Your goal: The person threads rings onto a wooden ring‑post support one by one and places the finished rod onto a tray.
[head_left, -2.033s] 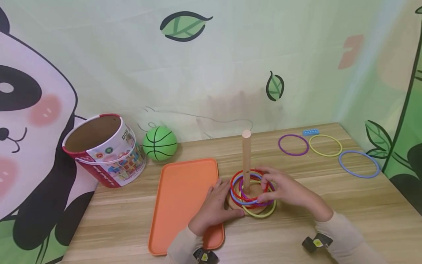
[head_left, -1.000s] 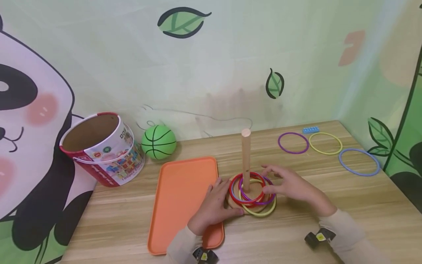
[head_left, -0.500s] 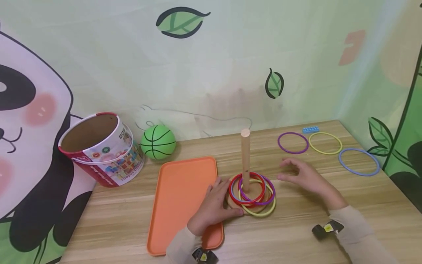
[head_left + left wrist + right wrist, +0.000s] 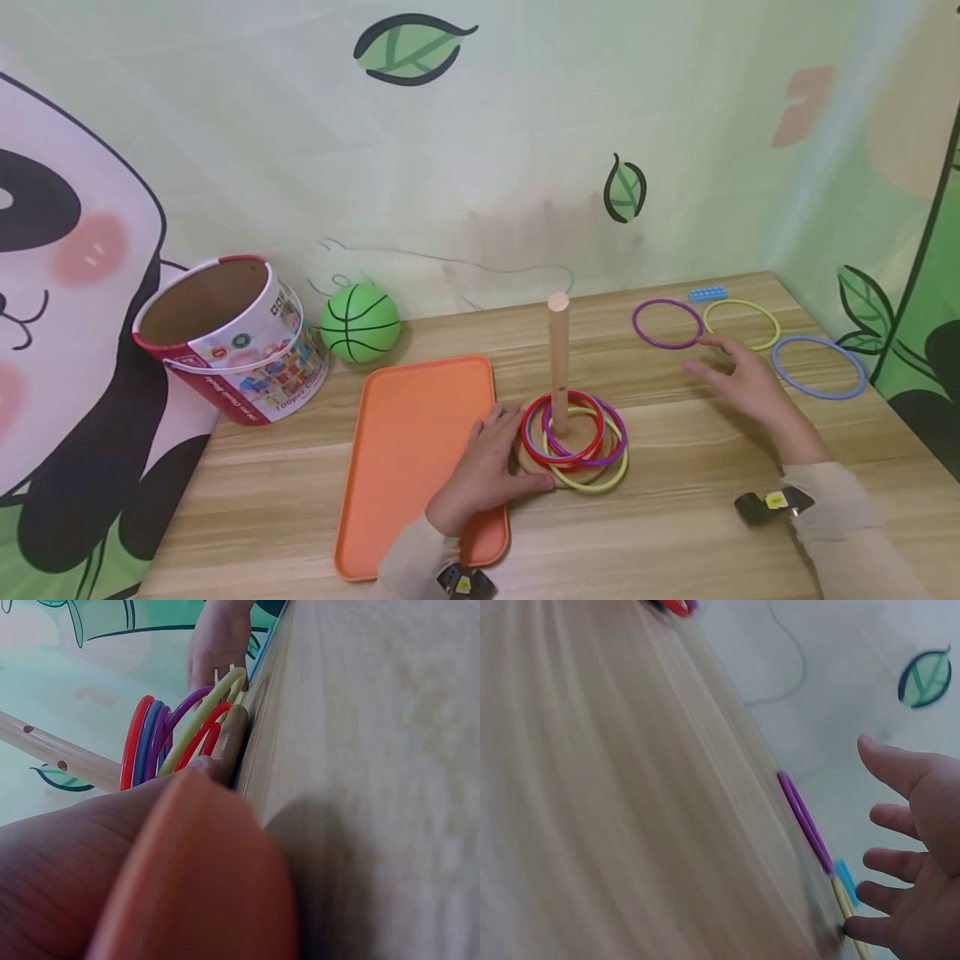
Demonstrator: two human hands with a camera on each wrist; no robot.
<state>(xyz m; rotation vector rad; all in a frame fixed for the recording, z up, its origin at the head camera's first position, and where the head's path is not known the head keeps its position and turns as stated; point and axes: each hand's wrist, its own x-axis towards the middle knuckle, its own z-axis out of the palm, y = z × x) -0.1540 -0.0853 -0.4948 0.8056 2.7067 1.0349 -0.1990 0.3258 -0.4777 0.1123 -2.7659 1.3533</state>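
A wooden peg [image 4: 558, 354] stands on a round base with several coloured rings [image 4: 573, 435] stacked around it, red on top. My left hand [image 4: 483, 471] rests with its fingers against the base's left side, lying partly on the orange tray [image 4: 408, 450]. My right hand [image 4: 738, 379] hovers with fingers spread above the table, just short of the loose purple ring [image 4: 667, 323] and yellow ring [image 4: 741, 323]. A blue ring [image 4: 817, 367] lies to its right. The right wrist view shows the spread fingers [image 4: 900, 825] near the purple ring [image 4: 804, 821].
A red-rimmed cardboard bucket [image 4: 228, 333] lies tilted at the back left beside a green ball [image 4: 361, 323]. A small blue brick [image 4: 707, 293] sits behind the loose rings. Printed backdrop walls close the table at the back and right.
My right hand let go of the stacked rings and moved away to the back right, toward the loose rings. The left hand stayed against the base.
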